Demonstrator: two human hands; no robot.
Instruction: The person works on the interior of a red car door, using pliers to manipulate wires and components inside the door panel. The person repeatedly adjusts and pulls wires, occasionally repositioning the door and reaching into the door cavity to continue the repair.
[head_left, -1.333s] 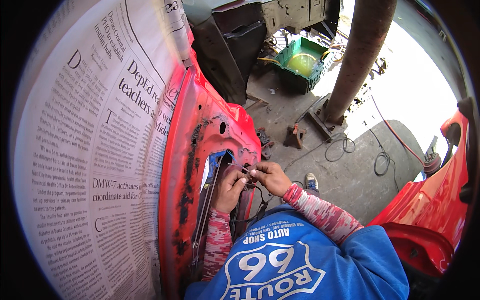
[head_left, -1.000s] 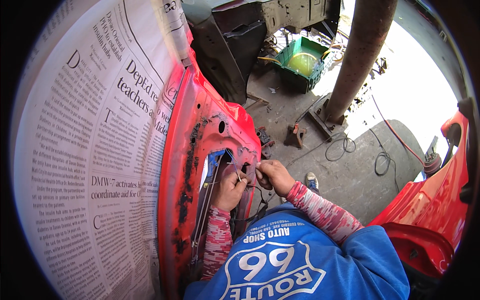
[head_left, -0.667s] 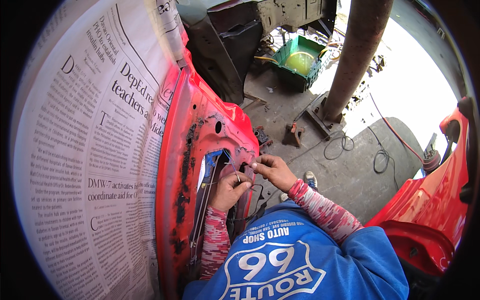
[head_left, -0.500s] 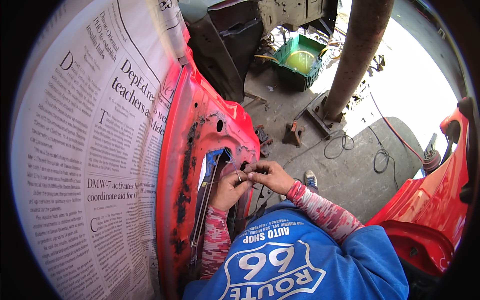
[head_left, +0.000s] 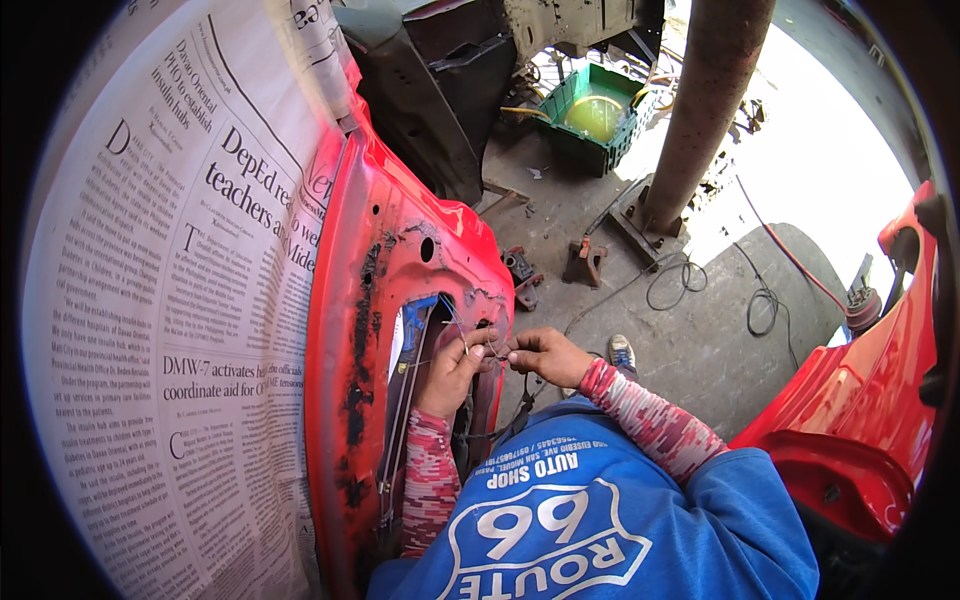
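Observation:
A red car door (head_left: 335, 330), its inner side bare with black smears, stands upright at my left. Before the opening in its panel, my left hand (head_left: 450, 382) pinches thin wires (head_left: 456, 318) that run up toward a blue part (head_left: 424, 306) inside the door. Just to the right, my right hand (head_left: 552, 358) has thumb and forefinger pressed together on a thin wire end. A small gap separates the fingertips of both hands, with fine wire between them. Metal rods (head_left: 400, 430) show inside the opening, left of my left forearm.
Newspaper (head_left: 230, 330) covers the door's left side. Beyond stand a dark car body panel (head_left: 410, 100), a green crate (head_left: 612, 158), a rusty post (head_left: 700, 130) and a jack stand (head_left: 583, 264). Cables (head_left: 766, 312) lie on the floor. A red body panel (head_left: 840, 400) is at right.
My hands, close together before, have drawn slightly apart, so the wire between the fingertips now shows. The whole view has shifted a little to the right.

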